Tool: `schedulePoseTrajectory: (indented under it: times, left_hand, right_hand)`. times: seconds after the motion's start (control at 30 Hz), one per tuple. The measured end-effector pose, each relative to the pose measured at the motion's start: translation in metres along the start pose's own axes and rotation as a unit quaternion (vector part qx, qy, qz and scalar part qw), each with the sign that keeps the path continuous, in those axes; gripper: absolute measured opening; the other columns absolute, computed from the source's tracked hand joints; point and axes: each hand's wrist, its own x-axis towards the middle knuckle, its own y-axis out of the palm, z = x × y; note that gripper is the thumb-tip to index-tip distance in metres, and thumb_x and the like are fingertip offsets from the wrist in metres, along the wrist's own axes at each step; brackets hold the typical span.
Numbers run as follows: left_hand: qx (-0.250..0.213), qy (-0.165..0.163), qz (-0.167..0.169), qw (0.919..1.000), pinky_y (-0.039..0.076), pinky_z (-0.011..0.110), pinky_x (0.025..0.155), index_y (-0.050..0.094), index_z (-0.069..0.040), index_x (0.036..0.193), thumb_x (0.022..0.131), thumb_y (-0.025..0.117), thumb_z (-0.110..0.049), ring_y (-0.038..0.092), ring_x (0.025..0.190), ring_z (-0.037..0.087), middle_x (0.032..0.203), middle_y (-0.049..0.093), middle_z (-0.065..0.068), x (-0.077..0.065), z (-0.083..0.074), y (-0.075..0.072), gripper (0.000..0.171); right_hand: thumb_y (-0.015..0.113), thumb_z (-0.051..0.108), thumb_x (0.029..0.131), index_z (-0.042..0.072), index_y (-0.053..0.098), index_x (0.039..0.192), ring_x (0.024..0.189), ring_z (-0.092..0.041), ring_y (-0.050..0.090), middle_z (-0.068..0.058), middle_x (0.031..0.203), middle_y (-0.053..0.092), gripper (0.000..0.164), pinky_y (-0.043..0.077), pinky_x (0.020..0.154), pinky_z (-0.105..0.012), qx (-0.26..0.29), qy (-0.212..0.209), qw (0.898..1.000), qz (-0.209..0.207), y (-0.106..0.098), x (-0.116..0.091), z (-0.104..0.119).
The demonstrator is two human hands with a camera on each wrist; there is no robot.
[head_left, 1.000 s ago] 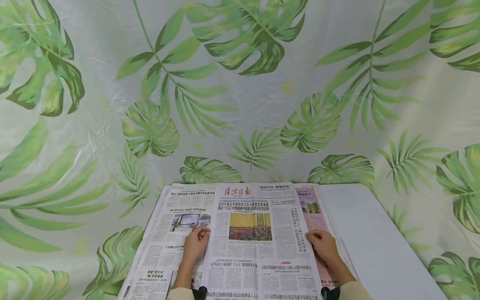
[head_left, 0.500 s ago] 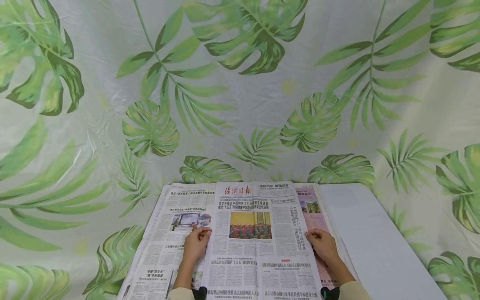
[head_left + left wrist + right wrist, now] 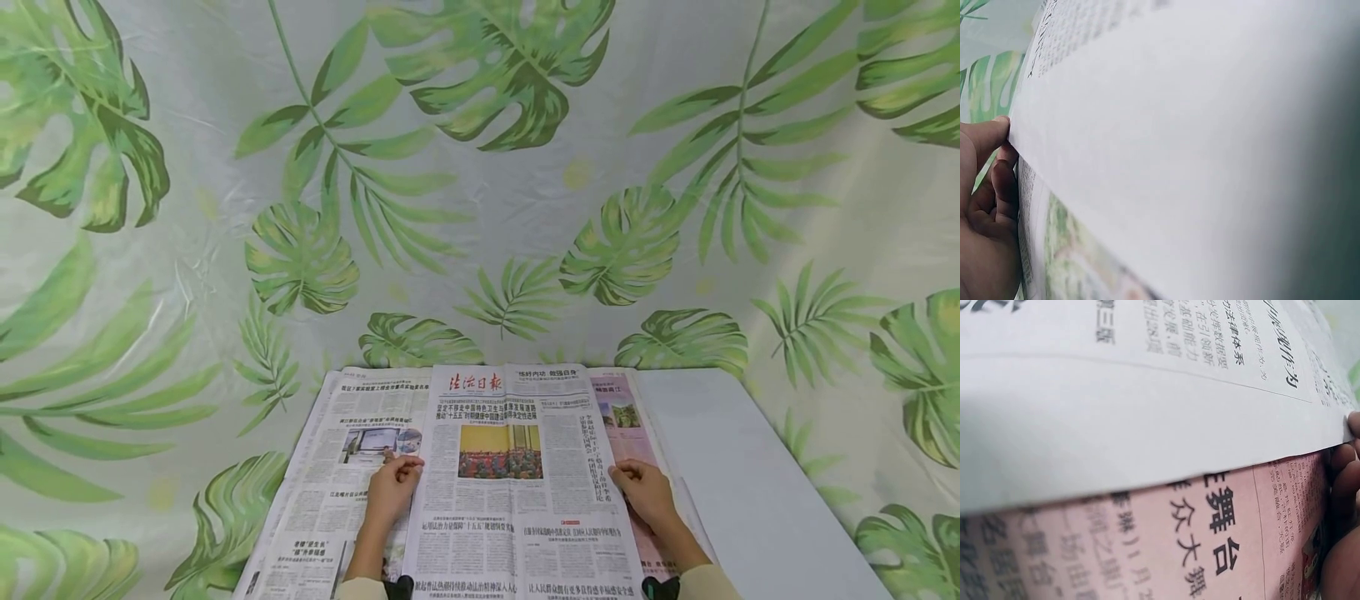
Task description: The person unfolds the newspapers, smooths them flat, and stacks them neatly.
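Note:
A newspaper (image 3: 487, 500) with a red masthead and a colour photo lies in the middle of the head view, a fold line running down its centre. At its left edge my left hand (image 3: 393, 490) pinches the sheet between thumb and fingers. My right hand (image 3: 647, 493) pinches the opposite edge at about the same height. The left wrist view shows the thumb and fingers of the left hand (image 3: 988, 181) on the sheet's margin, raised over the page below. In the right wrist view the fingers of the right hand (image 3: 1344, 469) grip the edge above a pink page.
Beneath lies another spread newspaper (image 3: 307, 500), with a pink page (image 3: 626, 417) showing on the right. The white table (image 3: 757, 475) extends to the right. Behind it hangs a pale curtain (image 3: 517, 200) printed with green leaves.
The newspaper's fold and top edge shifted slightly between the earliest frame and half a second ago. Both hands stay almost in place, still holding its sides.

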Motion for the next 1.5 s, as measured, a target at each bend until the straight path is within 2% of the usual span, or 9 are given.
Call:
schedulePoseTrajectory:
  times: [0.4,0.63,0.9,1.1,1.23,1.37,1.5]
  left_hand:
    - [0.004,-0.002,0.001,1.0,0.045,0.023,0.065,0.079,-0.022,0.099,0.097,0.072,-0.021,0.056,0.068,0.008,0.079,0.067,-0.007,0.001,0.0,0.001,0.008]
    - [0.005,0.005,0.003,1.0,0.044,0.023,0.064,0.08,-0.021,0.101,0.098,0.072,-0.02,0.054,0.067,0.008,0.076,0.065,-0.005,0.0,0.001,0.0,0.009]
    - [0.006,0.0,0.004,1.0,0.044,0.023,0.065,0.079,-0.02,0.102,0.098,0.07,-0.019,0.054,0.068,0.008,0.077,0.065,-0.004,-0.001,0.003,0.002,0.01]
    - [-0.009,0.011,-0.008,0.9999,0.046,0.021,0.068,0.077,-0.016,0.105,0.093,0.073,-0.012,0.055,0.073,0.006,0.085,0.067,-0.004,-0.006,0.002,0.004,0.013]
    - [-0.027,0.016,-0.012,0.9994,0.048,0.019,0.068,0.075,-0.012,0.111,0.09,0.075,-0.007,0.057,0.076,0.005,0.095,0.069,0.001,-0.013,0.001,0.002,0.022]
    - [-0.03,0.005,-0.008,0.9995,0.049,0.018,0.07,0.072,-0.014,0.118,0.09,0.075,-0.008,0.059,0.078,0.005,0.105,0.069,0.002,-0.019,-0.001,0.0,0.029]
    - [-0.013,0.023,-0.006,0.9996,0.049,0.021,0.07,0.072,-0.013,0.119,0.089,0.076,-0.008,0.056,0.079,0.009,0.104,0.065,0.005,-0.026,-0.005,-0.002,0.031]
  right_hand:
    - [0.069,0.03,0.098,0.005,0.075,0.115,0.073,-0.014,0.061,-0.002,0.086,0.072,0.031,0.048,0.064,-0.023,0.006,-0.005,1.0,-0.002,0.001,0.001,0.001]
    - [0.068,0.027,0.1,0.003,0.073,0.12,0.074,-0.014,0.062,-0.003,0.089,0.072,0.033,0.049,0.063,-0.023,0.014,-0.014,1.0,0.018,-0.003,-0.003,0.006]
    - [0.068,0.026,0.099,0.003,0.069,0.126,0.07,-0.012,0.064,0.002,0.081,0.072,0.036,0.05,0.065,-0.022,-0.017,-0.036,0.997,0.06,-0.009,-0.021,0.008]
    - [0.069,0.029,0.099,0.003,0.069,0.128,0.067,-0.014,0.066,0.0,0.075,0.072,0.039,0.05,0.063,-0.024,-0.001,-0.017,0.996,0.084,-0.015,-0.039,0.007]
    - [0.069,0.035,0.099,0.004,0.069,0.129,0.071,-0.014,0.069,0.001,0.082,0.075,0.043,0.052,0.062,-0.026,0.008,-0.001,0.994,0.106,-0.018,-0.049,0.002]
    - [0.065,0.036,0.101,-0.004,0.064,0.132,0.074,-0.016,0.073,-0.007,0.094,0.079,0.05,0.057,0.062,-0.027,0.064,-0.002,0.984,0.165,-0.025,-0.059,-0.002]
    - [0.06,0.029,0.104,-0.01,0.057,0.137,0.053,-0.007,0.06,-0.017,0.101,0.078,0.051,0.049,0.048,-0.023,0.16,0.014,0.954,0.254,-0.033,-0.067,-0.003]
